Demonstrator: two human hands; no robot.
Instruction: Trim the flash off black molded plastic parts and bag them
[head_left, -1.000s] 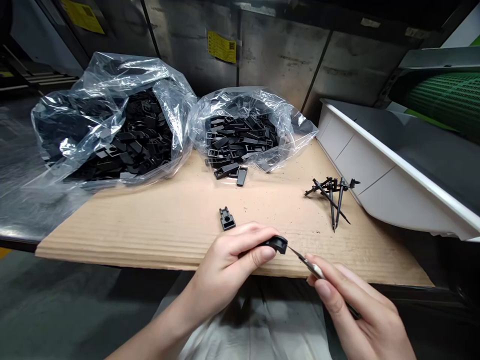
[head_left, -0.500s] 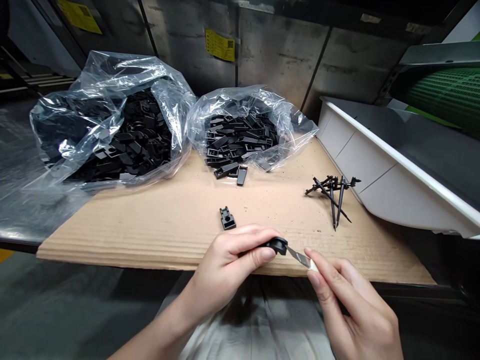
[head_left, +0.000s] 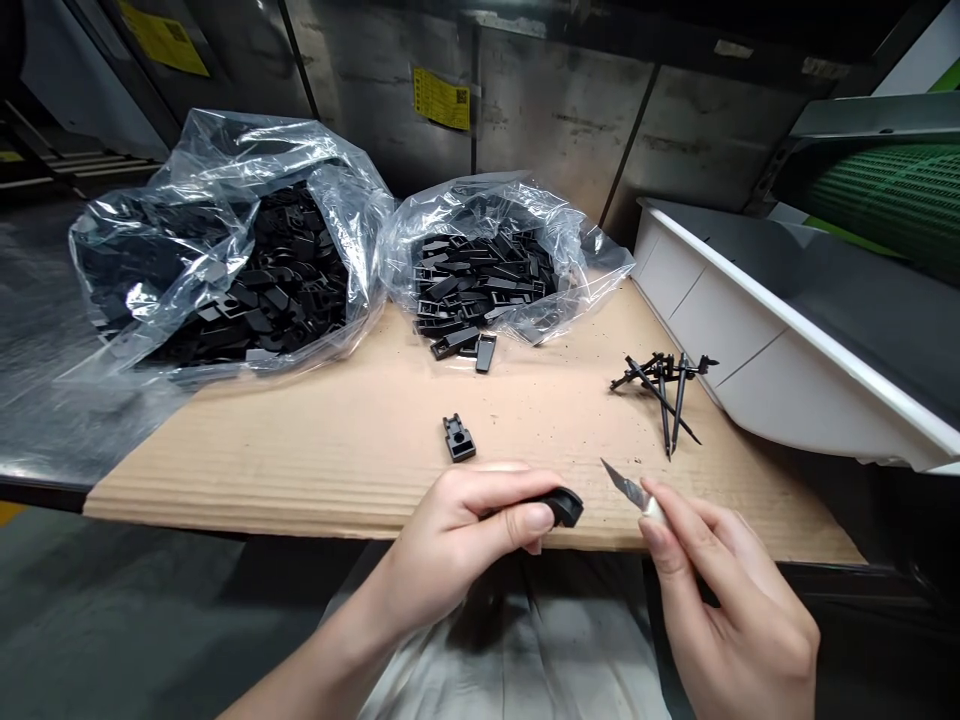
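Far left, a steel tabletop runs under a big transparent plastic bag, slumped open and full of black plastic parts. Just right of it, touching, sits a smaller bag of similar flat black pieces, a few spilling at its mouth onto a corrugated cardboard sheet. Behind both: scuffed steel panels with a yellow label.

Mid-sheet, one loose black plastic clip lies alone, just beyond the left hand. That hand's fingers curl round a curved black plastic part, thumb pressed on it, a firm closed grip; the hand hides most of the part, and only its end shows past the thumb. The part sits over the cardboard's front edge, a pale cloth below.

Right hand: thumb and fingers pressed together, pinching the pale handle of a small craft knife, blade angled up and left. Its tip stands apart from the black part, near it, with a narrow gap between.

Further right, a small heap of black spiked pins crosses itself on the cardboard, beside a white tray. Green mesh sits beyond.
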